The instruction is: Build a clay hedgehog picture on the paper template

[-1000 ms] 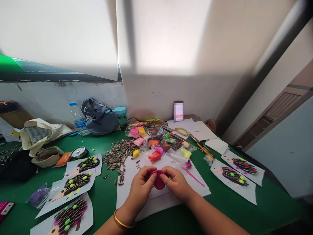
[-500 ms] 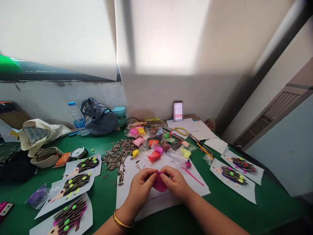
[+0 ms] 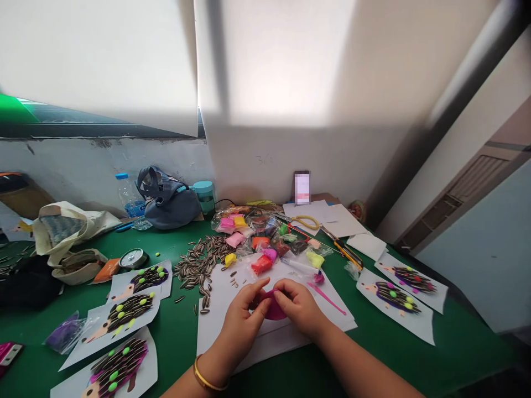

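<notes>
Between my two hands is a flattened piece of magenta modelling clay [image 3: 275, 313], held above white paper [image 3: 219, 331]. My left hand [image 3: 244, 315] grips its left edge with thumb and fingers; the index finger is lifted a little. The right edge is pinched by my right hand [image 3: 299, 309]. Fingers hide part of the clay's upper side. To the right on the paper lie a pink plastic clay tool [image 3: 327, 298] and a small magenta lump [image 3: 318, 277]. Sunflower seeds [image 3: 203, 260] are heaped at the paper's left edge.
Bagged coloured clay [image 3: 261, 264], a marker [image 3: 301, 266], yellow-handled scissors [image 3: 307, 222] and a cutter knife [image 3: 348, 251] lie behind my hands. Hedgehog pictures made with seeds flank me, on the left [image 3: 124, 315] and right [image 3: 394, 298]. A phone [image 3: 302, 188] leans against the wall.
My left index finger has lifted and the left thumb has shifted slightly along the clay. The clay piece looks tilted and a little wider between my hands.
</notes>
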Motion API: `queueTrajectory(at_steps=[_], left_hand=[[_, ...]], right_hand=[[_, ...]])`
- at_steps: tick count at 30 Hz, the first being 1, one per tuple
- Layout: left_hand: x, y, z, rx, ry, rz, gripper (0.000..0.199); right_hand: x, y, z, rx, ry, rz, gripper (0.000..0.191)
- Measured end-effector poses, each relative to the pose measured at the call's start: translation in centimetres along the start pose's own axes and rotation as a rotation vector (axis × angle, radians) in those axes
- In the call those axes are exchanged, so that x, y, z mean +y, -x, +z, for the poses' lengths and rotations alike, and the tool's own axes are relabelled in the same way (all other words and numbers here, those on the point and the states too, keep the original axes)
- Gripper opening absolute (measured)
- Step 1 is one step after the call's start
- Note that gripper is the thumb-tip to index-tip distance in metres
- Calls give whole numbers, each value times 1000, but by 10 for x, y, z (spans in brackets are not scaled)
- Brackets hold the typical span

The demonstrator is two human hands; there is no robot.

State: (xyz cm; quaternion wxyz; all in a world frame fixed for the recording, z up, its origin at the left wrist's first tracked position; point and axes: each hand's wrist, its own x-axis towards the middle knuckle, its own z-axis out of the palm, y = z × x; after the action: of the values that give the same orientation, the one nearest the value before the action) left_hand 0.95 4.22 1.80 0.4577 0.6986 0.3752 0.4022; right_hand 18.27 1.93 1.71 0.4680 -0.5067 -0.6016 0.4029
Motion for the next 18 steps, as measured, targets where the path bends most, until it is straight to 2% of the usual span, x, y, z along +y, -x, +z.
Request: queueTrajectory(at_steps=[4, 7, 10, 13, 18], left_hand=[[1, -1, -1, 19, -3, 48, 22], [1, -1, -2, 66, 11, 21, 24], [1, -1, -2, 3, 7, 14, 29], [0, 0, -2, -37, 11, 10, 24], [-1, 0, -1, 49, 61, -75, 30]], right_hand=[[3, 0, -1, -32, -24, -6, 22], [5, 0, -1, -20, -13, -5, 21], [4, 0, -1, -8, -11, -3, 20], [3, 0, 0, -1, -32, 0, 22], [3, 0, 0, -43, -94, 25, 25]])
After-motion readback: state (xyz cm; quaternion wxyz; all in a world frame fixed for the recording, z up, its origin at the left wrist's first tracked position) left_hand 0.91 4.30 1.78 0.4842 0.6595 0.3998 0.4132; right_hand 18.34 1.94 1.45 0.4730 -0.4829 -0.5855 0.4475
